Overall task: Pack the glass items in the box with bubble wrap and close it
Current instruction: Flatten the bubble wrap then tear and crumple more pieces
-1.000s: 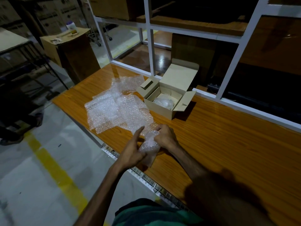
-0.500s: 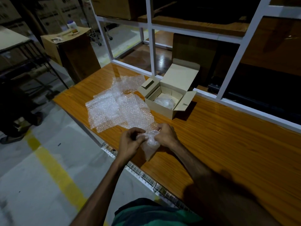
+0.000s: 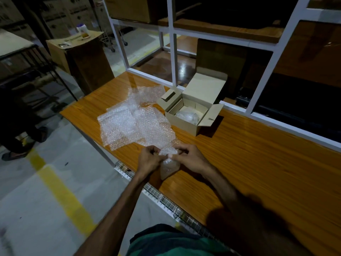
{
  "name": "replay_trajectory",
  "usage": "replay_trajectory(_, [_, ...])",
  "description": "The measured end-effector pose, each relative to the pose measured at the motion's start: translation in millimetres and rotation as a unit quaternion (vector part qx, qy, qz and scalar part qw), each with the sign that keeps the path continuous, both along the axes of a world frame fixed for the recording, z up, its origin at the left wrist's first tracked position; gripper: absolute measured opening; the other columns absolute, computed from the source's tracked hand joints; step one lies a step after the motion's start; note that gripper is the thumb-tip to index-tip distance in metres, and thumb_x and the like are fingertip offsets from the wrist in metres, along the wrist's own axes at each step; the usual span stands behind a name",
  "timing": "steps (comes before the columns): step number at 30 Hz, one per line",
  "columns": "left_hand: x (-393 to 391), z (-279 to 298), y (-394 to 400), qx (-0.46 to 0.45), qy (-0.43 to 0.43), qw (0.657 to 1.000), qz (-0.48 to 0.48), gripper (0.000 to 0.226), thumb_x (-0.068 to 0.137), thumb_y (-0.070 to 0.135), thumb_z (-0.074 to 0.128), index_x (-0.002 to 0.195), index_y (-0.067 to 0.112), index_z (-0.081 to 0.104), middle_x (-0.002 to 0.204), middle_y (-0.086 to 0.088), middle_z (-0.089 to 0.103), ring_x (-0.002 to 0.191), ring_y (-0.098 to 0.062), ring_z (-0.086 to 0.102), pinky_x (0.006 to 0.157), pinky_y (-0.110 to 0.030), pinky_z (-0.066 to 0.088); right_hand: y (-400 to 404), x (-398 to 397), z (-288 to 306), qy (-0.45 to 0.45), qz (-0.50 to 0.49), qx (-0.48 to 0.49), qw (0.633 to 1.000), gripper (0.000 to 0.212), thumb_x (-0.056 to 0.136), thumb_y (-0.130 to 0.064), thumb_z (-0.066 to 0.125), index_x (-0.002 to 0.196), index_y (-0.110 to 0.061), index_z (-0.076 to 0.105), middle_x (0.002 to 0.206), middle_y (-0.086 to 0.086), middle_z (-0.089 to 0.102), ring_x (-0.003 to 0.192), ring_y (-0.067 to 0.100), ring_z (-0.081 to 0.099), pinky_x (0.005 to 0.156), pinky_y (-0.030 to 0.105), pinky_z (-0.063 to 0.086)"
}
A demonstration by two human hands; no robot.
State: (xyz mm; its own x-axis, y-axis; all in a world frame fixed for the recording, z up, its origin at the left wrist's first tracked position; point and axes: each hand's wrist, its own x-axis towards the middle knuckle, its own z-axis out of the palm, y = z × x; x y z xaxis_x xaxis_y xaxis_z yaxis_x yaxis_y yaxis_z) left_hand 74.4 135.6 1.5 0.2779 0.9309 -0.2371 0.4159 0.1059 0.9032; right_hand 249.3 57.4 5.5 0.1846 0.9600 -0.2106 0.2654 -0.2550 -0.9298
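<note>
Together, left hand [image 3: 147, 159] and right hand [image 3: 190, 159] pinch the bubble-wrapped bundle [image 3: 168, 163] between them.

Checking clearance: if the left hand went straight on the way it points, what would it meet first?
Probably the wrapped bundle that the left hand already holds, then the right hand; depth unclear.

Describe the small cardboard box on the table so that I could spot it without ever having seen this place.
Find the long orange wooden table; at its far edge runs a white metal frame. The cardboard box sits just in front of that frame, right of the loose bubble wrap sheets. It alone stands open, flaps raised, with a wrapped bundle inside.
</note>
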Motion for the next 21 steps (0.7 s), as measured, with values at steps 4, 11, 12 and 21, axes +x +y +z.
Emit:
replay_trajectory(4, [-1.3,4.3,-5.5,-0.044,-0.046,0.998,0.016,0.016,0.085,0.005,0.082,0.082,0.003,0.067,0.063,-0.005,0.064,0.053,-0.019,0.060,0.051,-0.030,0.048,1.7,-5.6,-4.1,-0.030,-0.030,0.014,0.999,0.050,0.087,-0.036,0.086,0.133,-0.027,0.068,0.108,0.001,0.071,0.099,0.022,0.072,0.087,0.049,0.064])
replay_trajectory(11, [-17.7,-2.7,-20.0,-0.084,-0.162,0.983,0.001,0.013,0.091,-0.001,0.074,0.104,-0.004,0.074,0.090,-0.012,0.076,0.086,-0.023,0.075,0.080,-0.034,0.063,6.5,1.6,-12.2,-0.062,-0.071,-0.025,0.995,0.036,0.083,-0.024,0.088,0.111,-0.030,0.066,0.103,-0.001,0.073,0.092,0.020,0.071,0.076,0.046,0.062])
replay_trajectory(12, [-19.1,-4.5,-21.1,-0.076,-0.160,0.984,-0.002,0.013,0.092,0.000,0.074,0.104,-0.004,0.075,0.091,-0.013,0.076,0.087,-0.024,0.075,0.081,-0.034,0.063,7.9,1.5,-13.0,-0.066,-0.069,-0.028,0.995,0.036,0.082,-0.022,0.088,0.109,-0.030,0.066,0.103,-0.002,0.073,0.092,0.019,0.071,0.076,0.046,0.063])
replay_trajectory(21, [-8.4,2.7,-16.3,-0.032,-0.106,0.994,-0.023,0.027,0.086,0.015,0.086,0.095,-0.004,0.070,0.076,-0.011,0.069,0.070,-0.017,0.070,0.066,-0.030,0.060,17.7,-3.5,-10.9,-0.130,-0.066,-0.030,0.989,0.037,0.080,-0.024,0.091,0.086,-0.031,0.055,0.089,-0.010,0.064,0.079,0.013,0.063,0.056,0.028,0.047])
